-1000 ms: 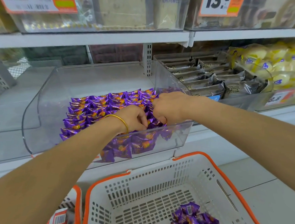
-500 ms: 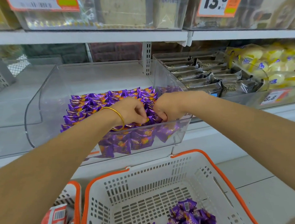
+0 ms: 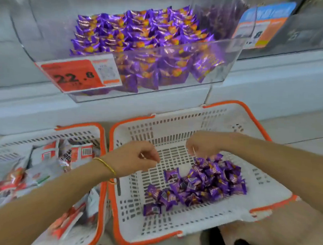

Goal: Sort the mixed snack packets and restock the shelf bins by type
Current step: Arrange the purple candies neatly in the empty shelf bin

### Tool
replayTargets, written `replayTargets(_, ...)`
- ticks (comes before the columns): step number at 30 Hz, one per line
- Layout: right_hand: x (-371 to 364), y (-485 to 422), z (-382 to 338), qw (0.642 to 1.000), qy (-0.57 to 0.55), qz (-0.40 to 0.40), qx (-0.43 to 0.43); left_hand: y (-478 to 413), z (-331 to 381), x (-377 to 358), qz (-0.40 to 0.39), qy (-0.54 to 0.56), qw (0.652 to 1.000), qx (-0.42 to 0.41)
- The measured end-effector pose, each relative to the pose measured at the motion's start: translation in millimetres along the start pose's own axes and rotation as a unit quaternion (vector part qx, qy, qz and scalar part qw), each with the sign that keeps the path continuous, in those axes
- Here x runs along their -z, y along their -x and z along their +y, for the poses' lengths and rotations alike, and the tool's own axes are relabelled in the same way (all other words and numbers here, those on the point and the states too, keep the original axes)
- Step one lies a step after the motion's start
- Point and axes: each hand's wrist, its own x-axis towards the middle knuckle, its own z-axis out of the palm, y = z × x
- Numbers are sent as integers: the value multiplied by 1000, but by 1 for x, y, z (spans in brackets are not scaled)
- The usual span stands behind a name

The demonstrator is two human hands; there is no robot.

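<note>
Looking down from the head view, one white basket (image 3: pixel 229 114) with an orange rim sits below the shelf, and everything else is placed from it. Inside it, toward its right half, lies one loose pile of purple snack packets (image 3: pixel 210 182). They overlap too much for an exact count, perhaps two dozen, with two or three single packets lying apart at the pile's left edge.

Two hands are over this basket. The left hand (image 3: pixel 137 159), with one gold bangle (image 3: pixel 107 165) on its wrist, hovers above the basket's left half, fingers loosely curled and narrow, with nothing seen in them. The right hand (image 3: pixel 202 146) hangs over the far end of the pile, fingers curled downward. Blur hides whether they pinch a packet.

Above the basket stands one clear bin (image 3: pixel 232 58), holding rows of the same purple packets (image 3: pixel 142 29), with one red price label (image 3: pixel 75 74) on its front. Left of the basket, touching it, sits a second basket (image 3: pixel 79 127) holding white-and-red packets (image 3: pixel 44 154).
</note>
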Motion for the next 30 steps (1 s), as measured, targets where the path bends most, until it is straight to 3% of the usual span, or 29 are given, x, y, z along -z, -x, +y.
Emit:
replayTargets(2, -49, -49, 17, 999, 38, -28, -22, -5, -32, -11, -12, -7, 999, 53)
replayTargets(6, -117, -113, 14, 1000, 5, -21, 5, -5, -64, -24, -22, 3, 993, 115)
replayTargets(9, -155, -146, -3, 995, 87, -30, 47, -2, -74, -28, -6, 25, 990, 141)
replayTargets(14, -185, -148, -15, 982, 188, 12, 30, 3, -86, -33, -6, 72, 979, 191)
replayTargets(17, -187, -145, -13, 992, 117, 43, 19, 3, -83, -35, -8, 72, 978, 193)
replayTargets(19, -173, -139, -13, 994, -73, 84, 10, 1, -79, -36, -12, 71, 980, 187)
replayTargets(20, -160, -133, -14, 971, -222, 94, 5, 0, -77, -36, -8, 78, 979, 186)
replayTargets(21, -142, -124, -17, 920, -381, 94, 5, -1, -74, -36, 3, 96, 978, 187)
replayTargets(23, -99, -99, -28, 774, -631, 51, 30, -2, -64, -36, 38, 193, 959, 204)
replayTargets(25, -59, -69, -44, 654, -748, 8, 108, -2, -47, -34, 60, 402, 878, 255)
replayTargets(27, -29, -40, -62, 611, -767, 28, 195, 1, -28, -30, 44, 582, 765, 273)
replayTargets(28, -19, -27, -70, 615, -754, 58, 222, 5, -18, -26, 26, 624, 738, 255)
replayTargets(30, -6, -2, -80, 650, -712, 119, 239, 14, -4, -18, 15, 666, 720, 193)
